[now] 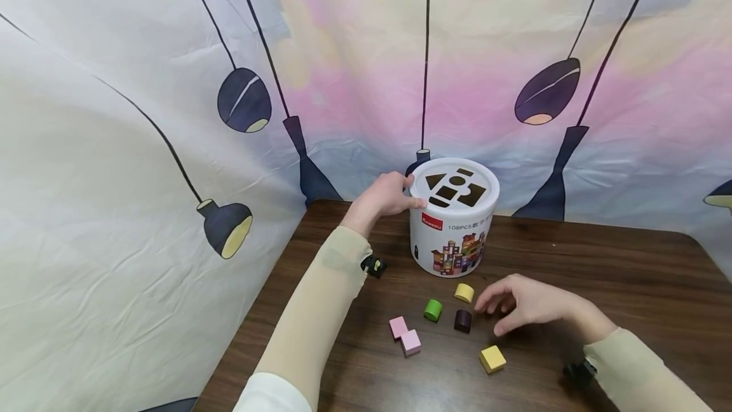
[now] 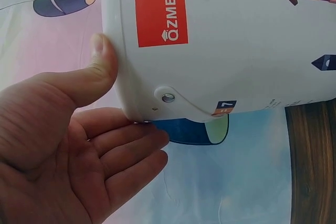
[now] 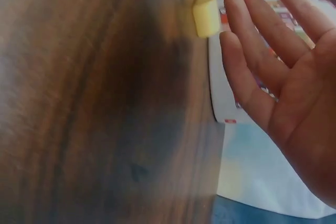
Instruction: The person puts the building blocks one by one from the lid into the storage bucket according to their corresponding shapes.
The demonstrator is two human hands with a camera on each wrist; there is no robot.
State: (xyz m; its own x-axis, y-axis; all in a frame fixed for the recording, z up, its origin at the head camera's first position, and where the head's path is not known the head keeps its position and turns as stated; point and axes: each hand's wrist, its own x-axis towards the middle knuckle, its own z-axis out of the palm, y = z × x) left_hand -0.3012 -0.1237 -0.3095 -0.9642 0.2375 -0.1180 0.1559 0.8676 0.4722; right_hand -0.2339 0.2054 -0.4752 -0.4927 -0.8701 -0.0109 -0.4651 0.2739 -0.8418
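A white bucket [image 1: 423, 250] stands upright on the table, its white lid [image 1: 483, 178] cut with several shaped holes. My left hand [image 1: 389, 194] rests against the lid's left rim, the thumb touching the edge and the other fingers extended along the side. Over the table my right hand [image 1: 534, 302] hovers with loosely bent fingers and holds nothing. Nearest its fingertips are a dark cylinder [image 1: 463, 320] and a pale yellow cylinder [image 1: 464, 292], apart from the hand. The right wrist view shows a yellow cylinder [image 3: 206, 17] just beyond the fingertips.
A green cylinder [image 1: 433, 310] lies left of the dark one. Two pink blocks, one [image 1: 398, 328] touching the other [image 1: 410, 343], lie farther left. A yellow square block [image 1: 492, 359] sits nearer the front. A printed cloth [image 1: 366, 68] hangs behind the wooden table [image 1: 600, 259].
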